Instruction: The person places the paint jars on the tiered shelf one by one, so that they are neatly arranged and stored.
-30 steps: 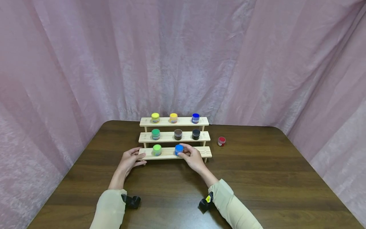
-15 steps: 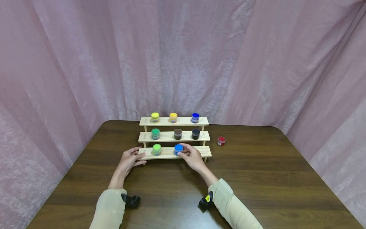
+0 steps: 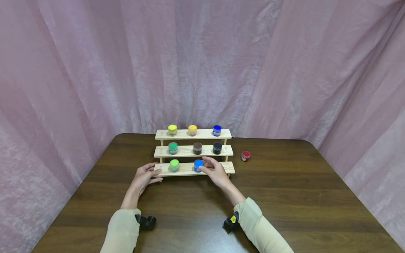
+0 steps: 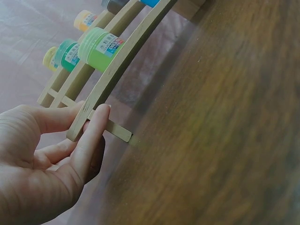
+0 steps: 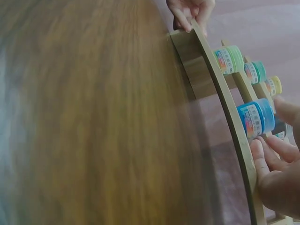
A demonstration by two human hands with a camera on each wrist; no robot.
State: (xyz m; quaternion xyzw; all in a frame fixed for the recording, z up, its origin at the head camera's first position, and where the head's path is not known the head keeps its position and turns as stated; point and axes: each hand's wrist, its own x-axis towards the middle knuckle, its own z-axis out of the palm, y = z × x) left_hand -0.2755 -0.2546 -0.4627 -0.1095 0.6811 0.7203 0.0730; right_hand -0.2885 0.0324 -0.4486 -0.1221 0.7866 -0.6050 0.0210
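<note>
A three-tier wooden display rack (image 3: pixel 186 171) stands on the table. My left hand (image 3: pixel 142 178) grips the left end of its lowest shelf; in the left wrist view the thumb and fingers (image 4: pixel 94 131) pinch the board. A blue paint jar (image 3: pixel 197 168) sits upright on that shelf, right of a light green paint jar (image 3: pixel 174 166). Just right of the blue jar is my right hand (image 3: pixel 217 174), its fingers loosely bent and parted around the jar's side. In the right wrist view the thumb stands off the lid, and the fingertips (image 5: pixel 258 149) are close to the jar's base.
Green (image 3: pixel 173 148), brown (image 3: pixel 197 148) and black (image 3: pixel 217 148) jars stand on the middle shelf. Yellow (image 3: pixel 172 130), orange-yellow (image 3: pixel 192 130) and dark blue (image 3: pixel 216 130) ones occupy the top. A red jar (image 3: pixel 245 156) is on the table (image 3: pixel 300 189) right of the rack. A pink curtain hangs behind.
My right hand has loosened from the blue jar and shifted slightly right; the jar stays on the lowest shelf. My left hand keeps its grip on the rack.
</note>
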